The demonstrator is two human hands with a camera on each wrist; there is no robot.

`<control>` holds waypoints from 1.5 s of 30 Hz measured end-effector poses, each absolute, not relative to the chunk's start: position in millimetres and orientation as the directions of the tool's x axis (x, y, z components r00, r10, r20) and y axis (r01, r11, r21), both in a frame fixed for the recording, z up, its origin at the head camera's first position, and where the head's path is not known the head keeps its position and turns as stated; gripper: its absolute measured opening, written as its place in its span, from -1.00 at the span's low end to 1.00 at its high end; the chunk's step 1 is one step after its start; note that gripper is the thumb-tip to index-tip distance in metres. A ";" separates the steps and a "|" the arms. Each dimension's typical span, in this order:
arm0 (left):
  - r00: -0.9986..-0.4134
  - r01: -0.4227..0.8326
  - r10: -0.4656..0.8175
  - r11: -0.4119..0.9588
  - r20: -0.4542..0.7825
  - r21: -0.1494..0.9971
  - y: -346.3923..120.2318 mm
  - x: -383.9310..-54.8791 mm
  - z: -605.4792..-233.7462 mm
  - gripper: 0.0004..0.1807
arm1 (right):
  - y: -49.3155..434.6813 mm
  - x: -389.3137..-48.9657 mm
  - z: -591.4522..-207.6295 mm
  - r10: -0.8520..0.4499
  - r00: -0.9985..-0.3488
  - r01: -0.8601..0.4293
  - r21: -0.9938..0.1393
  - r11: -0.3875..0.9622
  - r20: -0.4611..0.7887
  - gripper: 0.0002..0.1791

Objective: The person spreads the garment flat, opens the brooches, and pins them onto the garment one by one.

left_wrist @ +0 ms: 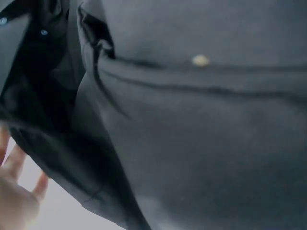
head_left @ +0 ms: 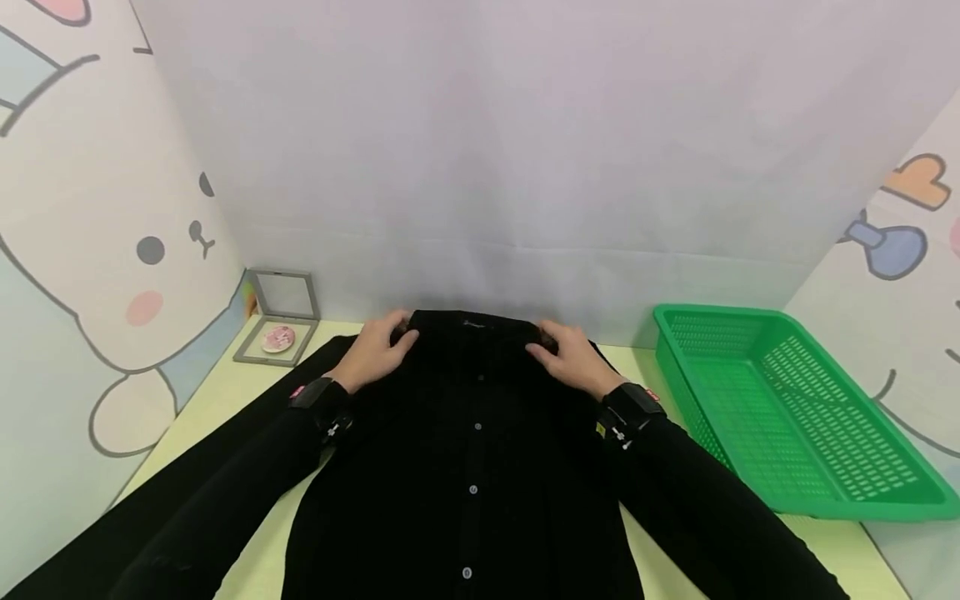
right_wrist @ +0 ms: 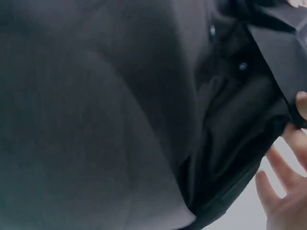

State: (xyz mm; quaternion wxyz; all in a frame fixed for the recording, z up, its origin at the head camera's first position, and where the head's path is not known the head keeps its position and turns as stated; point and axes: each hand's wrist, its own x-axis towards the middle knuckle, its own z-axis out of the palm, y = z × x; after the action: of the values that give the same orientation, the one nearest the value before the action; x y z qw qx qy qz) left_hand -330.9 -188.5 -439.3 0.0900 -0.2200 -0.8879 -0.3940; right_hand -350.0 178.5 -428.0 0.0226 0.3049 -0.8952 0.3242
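Observation:
A black button-up shirt [head_left: 525,483] lies front side up in the head view, its collar [head_left: 476,325] at the far end and a row of pale buttons down the middle. My left hand [head_left: 373,353] pinches the shirt at the left of the collar, thumb on top. On the opposite side my right hand [head_left: 573,362] grips it in the same way. In the left wrist view dark cloth [left_wrist: 201,148] fills most of the picture, with some fingers at the lower left. The right wrist view shows the thumb and fingers at the shirt's edge [right_wrist: 283,120].
A green plastic basket [head_left: 866,510] stands on the right of the pale yellow table [head_left: 262,533]. At the back left sits an open grey case [head_left: 287,287] with a pink round item [head_left: 278,339]. A white curtain hangs behind, and printed panels flank both sides.

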 end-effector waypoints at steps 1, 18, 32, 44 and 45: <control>-0.892 0.449 0.333 0.584 0.305 0.677 -188.5 -330.4 -439.4 -0.63 | 179.6 -350.7 -429.8 -0.528 -0.824 -0.533 -0.596 0.600 0.206 -0.77; -0.987 0.088 0.145 0.846 -0.067 0.525 -165.2 -391.7 -504.9 -0.36 | 148.3 -371.8 -460.5 -0.213 -0.973 -0.131 -0.544 0.829 -0.090 -0.49; -0.894 0.326 0.422 0.843 -0.149 0.429 -98.0 -254.9 -442.6 0.04 | 222.3 -277.2 -453.8 -0.241 -0.956 -0.292 -0.425 0.857 0.170 -0.31; -0.844 0.189 0.362 0.891 -0.395 0.413 -158.3 -215.9 -450.5 0.41 | 322.4 -151.9 -484.0 -0.227 -0.927 -0.050 -0.503 0.863 -0.297 -0.05; -0.839 0.194 0.366 0.893 -0.403 0.406 -161.4 -215.3 -449.8 0.42 | 328.6 -147.2 -483.3 -0.231 -0.921 -0.039 -0.516 0.855 -0.312 -0.05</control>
State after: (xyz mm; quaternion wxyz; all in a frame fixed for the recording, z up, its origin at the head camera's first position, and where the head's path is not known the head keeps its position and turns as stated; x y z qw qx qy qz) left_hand -215.3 -161.4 -449.8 -0.2421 -0.1483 -0.9423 -0.1775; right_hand -147.2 328.6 -483.3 -0.1848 0.0714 -0.9453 0.2592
